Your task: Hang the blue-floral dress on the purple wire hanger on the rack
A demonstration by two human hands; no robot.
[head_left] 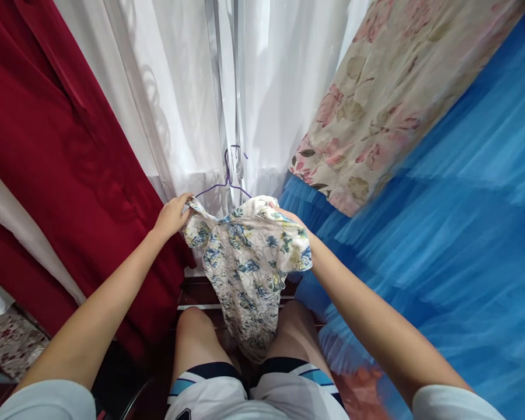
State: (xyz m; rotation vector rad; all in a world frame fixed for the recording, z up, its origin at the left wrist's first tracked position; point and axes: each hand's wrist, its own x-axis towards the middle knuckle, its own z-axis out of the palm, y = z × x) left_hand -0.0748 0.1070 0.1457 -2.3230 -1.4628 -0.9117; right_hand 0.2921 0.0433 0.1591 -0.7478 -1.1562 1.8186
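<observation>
A white short-sleeved garment (249, 265) with blue and yellow-green flowers hangs in front of my legs. Its shoulders rest about a purple wire hanger (228, 178), whose hook and upper arms show above the neckline. My left hand (173, 216) pinches the garment's left shoulder edge near the hanger's end. At the opposite shoulder, my right hand (289, 217) grips the cloth, its thumb on top and its other fingers mostly hidden by the sleeve. The lower part of the garment narrows down between my knees.
Dark red curtains (70, 134) hang at the left and sheer white curtains (179, 87) straight ahead. To the right are a floral cloth (354, 128) with pink blooms and layered blue tulle (441, 221). A dark object with a shiny curved edge (135, 399) stands at lower left.
</observation>
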